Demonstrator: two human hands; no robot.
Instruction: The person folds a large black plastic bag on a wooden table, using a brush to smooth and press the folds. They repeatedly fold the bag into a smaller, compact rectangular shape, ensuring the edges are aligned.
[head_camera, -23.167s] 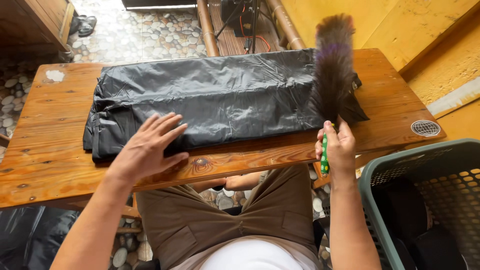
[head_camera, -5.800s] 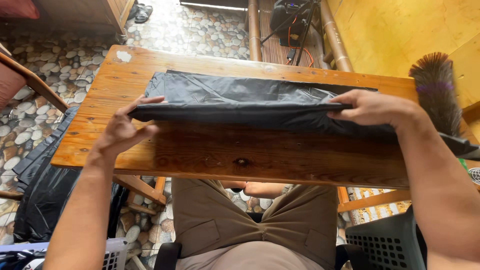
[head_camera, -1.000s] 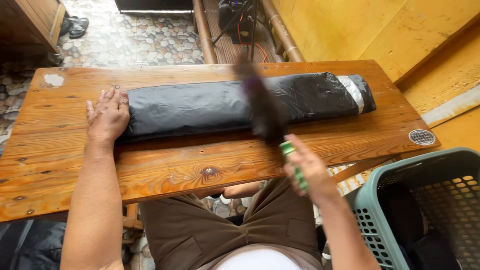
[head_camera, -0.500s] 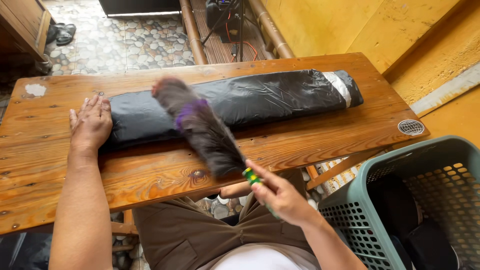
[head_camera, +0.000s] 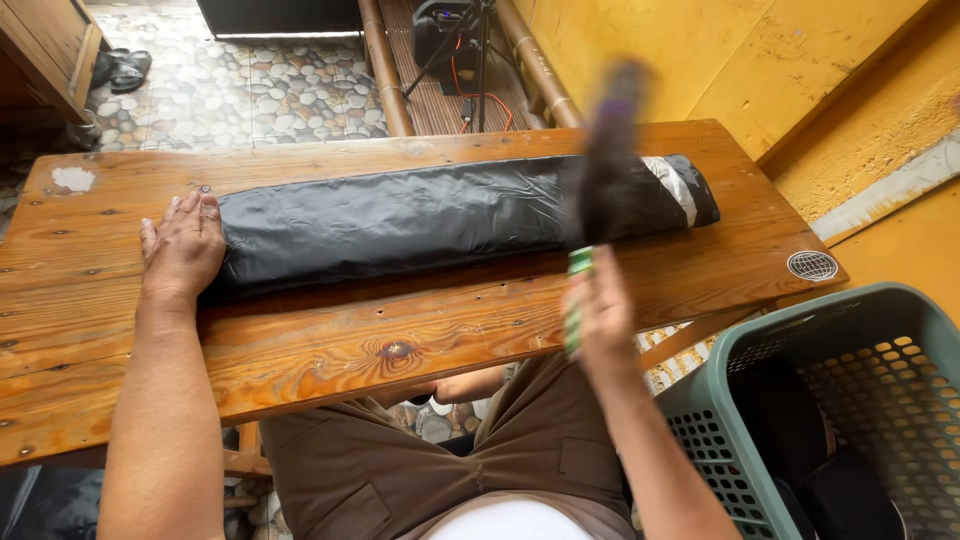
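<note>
While left hand (head_camera: 183, 250) presses folded black plastic (head_camera: 400, 215) | right hand (head_camera: 600, 310) grip holding feather duster (head_camera: 608, 150)

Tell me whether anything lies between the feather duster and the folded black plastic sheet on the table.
Nothing visible does. The dark feather duster in the right hand sweeps directly over the folded black plastic sheet; the left hand presses its far end.

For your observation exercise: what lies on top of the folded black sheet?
The left hand presses on the sheet's left end. The right hand holds a blurred duster over its right end. Whether they touch cannot be told.
</note>
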